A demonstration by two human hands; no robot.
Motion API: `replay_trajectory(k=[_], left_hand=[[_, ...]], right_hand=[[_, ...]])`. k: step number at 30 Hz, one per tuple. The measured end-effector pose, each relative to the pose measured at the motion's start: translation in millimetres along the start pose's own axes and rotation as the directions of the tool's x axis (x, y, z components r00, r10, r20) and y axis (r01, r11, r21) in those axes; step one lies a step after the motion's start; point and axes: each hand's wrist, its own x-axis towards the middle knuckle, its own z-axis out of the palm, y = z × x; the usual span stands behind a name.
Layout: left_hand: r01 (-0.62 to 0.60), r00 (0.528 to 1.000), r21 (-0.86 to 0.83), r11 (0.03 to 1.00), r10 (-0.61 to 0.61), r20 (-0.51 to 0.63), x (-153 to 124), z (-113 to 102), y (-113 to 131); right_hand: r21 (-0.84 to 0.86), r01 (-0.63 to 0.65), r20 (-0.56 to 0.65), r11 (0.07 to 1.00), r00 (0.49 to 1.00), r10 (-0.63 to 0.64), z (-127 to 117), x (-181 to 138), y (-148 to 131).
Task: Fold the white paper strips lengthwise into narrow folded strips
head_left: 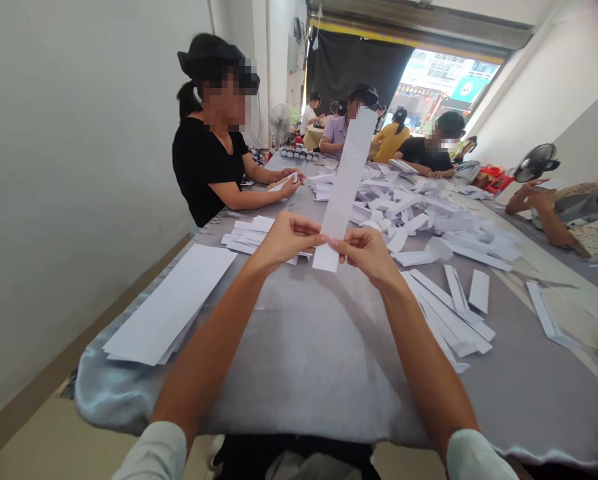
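A long white paper strip (346, 180) stands upright in front of me, above the grey cloth of the table (303, 347). My left hand (285, 239) pinches its lower left edge. On the lower right edge, my right hand (366, 252) pinches the same strip. Both hands are closed on it, thumbs and forefingers nearly touching. The strip's bottom end hangs just below my fingers.
A stack of white sheets (171, 305) lies at the left. Folded strips (451, 310) lie at the right, and a large heap of folded paper (419, 217) fills the table's middle. A person in black (209, 170) sits at the left; other people work further along. A fan (535, 162) stands right.
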Motion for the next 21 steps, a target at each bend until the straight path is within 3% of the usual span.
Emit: replay_trajectory(k=[5, 11, 16, 21], left_hand=[[-0.083, 0.995, 0.020, 0.996, 0.084, -0.060, -0.5, 1.8, 4.6], [-0.028, 1.000, -0.001, 1.000, 0.028, 0.003, 0.6, -0.7, 1.4], [-0.086, 0.993, -0.041, 0.995, 0.082, -0.090, 3.2, 0.3, -0.6], [-0.048, 0.997, -0.034, 0.998, 0.046, -0.066, 1.4, -0.4, 2.2]], right_hand=[[-0.015, 0.036, -0.006, 0.999, 0.999, -0.036, 2.5, 1.0, -1.4], [-0.005, 0.128, -0.075, 0.992, 0.989, -0.128, 1.3, 4.1, 3.1], [-0.021, 0.117, -0.047, 0.993, 0.992, -0.118, 5.6, 3.9, 5.3], [-0.026, 0.142, -0.119, 0.990, 0.982, -0.144, 9.1, 4.0, 4.8]])
